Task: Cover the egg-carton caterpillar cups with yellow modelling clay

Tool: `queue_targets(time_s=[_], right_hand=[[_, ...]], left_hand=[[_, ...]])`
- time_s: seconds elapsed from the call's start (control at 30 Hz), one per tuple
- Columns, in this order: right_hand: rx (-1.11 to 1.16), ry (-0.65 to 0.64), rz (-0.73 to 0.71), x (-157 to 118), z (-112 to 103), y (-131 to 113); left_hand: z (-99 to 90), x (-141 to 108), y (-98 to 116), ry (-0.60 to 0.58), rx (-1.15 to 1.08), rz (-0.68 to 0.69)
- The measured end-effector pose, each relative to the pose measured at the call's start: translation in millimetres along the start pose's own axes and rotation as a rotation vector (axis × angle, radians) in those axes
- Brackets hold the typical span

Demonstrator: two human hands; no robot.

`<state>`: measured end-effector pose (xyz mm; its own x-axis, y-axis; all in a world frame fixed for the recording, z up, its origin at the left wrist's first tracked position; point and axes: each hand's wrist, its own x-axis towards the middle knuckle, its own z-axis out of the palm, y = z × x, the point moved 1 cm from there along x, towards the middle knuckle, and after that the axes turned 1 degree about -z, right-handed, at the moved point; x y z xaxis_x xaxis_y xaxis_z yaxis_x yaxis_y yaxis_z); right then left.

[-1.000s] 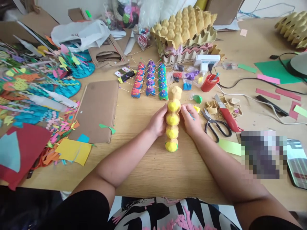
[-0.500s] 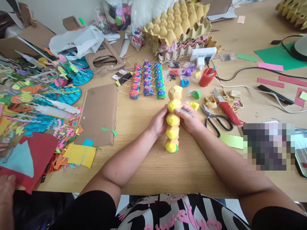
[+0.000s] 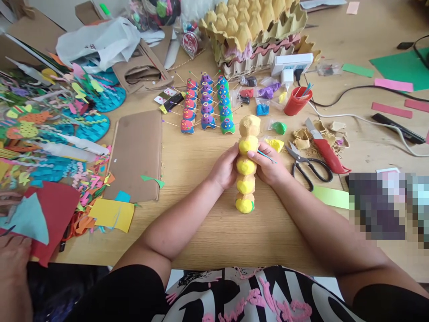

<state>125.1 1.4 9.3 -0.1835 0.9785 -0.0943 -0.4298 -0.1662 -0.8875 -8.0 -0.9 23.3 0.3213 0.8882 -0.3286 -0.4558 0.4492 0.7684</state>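
Note:
A strip of egg carton bumps (image 3: 246,186) stands out in front of me, most of its bumps covered in bright yellow clay and the far one bare tan. A small green patch shows at its near end. My left hand (image 3: 226,167) is closed around the strip's left side. On the opposite side, my right hand (image 3: 271,166) grips it too, its thumb on a yellow bump. A thin blue stick (image 3: 267,156) pokes out from between the right fingers. Just beyond lies a bag of yellow clay (image 3: 275,144).
Scissors (image 3: 310,165) and a red-handled knife (image 3: 325,150) lie to the right, near a red cup (image 3: 298,101). Three painted caterpillars (image 3: 207,105) stand behind a cardboard sheet (image 3: 136,156). Egg trays (image 3: 251,33) are stacked at the back. Another person's hand (image 3: 15,250) is at left, by red paper (image 3: 62,210).
The view has shifted slightly. My hands keep the same hold on the strip. At the left edge, the other person's hand has come further in over the red and light blue paper.

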Motion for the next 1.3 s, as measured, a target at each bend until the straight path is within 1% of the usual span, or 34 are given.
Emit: queue_targets(time_s=[0.17, 0.27, 0.37, 0.53, 0.63, 0.7, 0.83, 0.93, 1.13, 1.3], right_hand=[[-0.008, 0.001, -0.003, -1.2, -0.8, 0.4], [-0.024, -0.018, -0.027, -1.1, -1.2, -0.6], [-0.025, -0.018, -0.042, -1.4, -0.9, -1.5], [-0.005, 0.029, -0.012, -2.0, -0.4, -0.8], [-0.011, 0.039, 0.01, -2.1, -1.0, -0.4], [-0.001, 0.022, 0.009, -1.9, -1.5, -1.1], [0.033, -0.027, 0.026, -1.2, -1.8, -3.1], [0.046, -0.006, 0.039, -1.0, -1.4, -3.5], [0.016, 0.046, 0.03, -2.1, 0.1, -3.4], [0.063, 0.013, 0.039, -0.4, -0.9, -4.2]], left_hand=[[-2.4, 2.1, -3.4, 0.011, 0.02, 0.029], [-5.3, 3.9, -5.8, 0.04, -0.028, 0.052], [-6.5, 4.1, -7.0, 0.044, -0.083, 0.106], [-6.2, 1.3, -7.7, 0.064, -0.12, 0.167], [-5.4, 0.0, -7.5, 0.087, -0.129, 0.173], [-4.5, -0.5, -6.5, 0.101, -0.136, 0.163], [-3.3, -0.5, -4.0, 0.077, -0.162, 0.135], [-4.2, 0.5, -4.4, 0.053, -0.154, 0.127], [-7.5, 3.4, -8.9, 0.058, -0.128, 0.17], [-9.3, 2.2, -9.6, 0.043, -0.124, 0.202]])
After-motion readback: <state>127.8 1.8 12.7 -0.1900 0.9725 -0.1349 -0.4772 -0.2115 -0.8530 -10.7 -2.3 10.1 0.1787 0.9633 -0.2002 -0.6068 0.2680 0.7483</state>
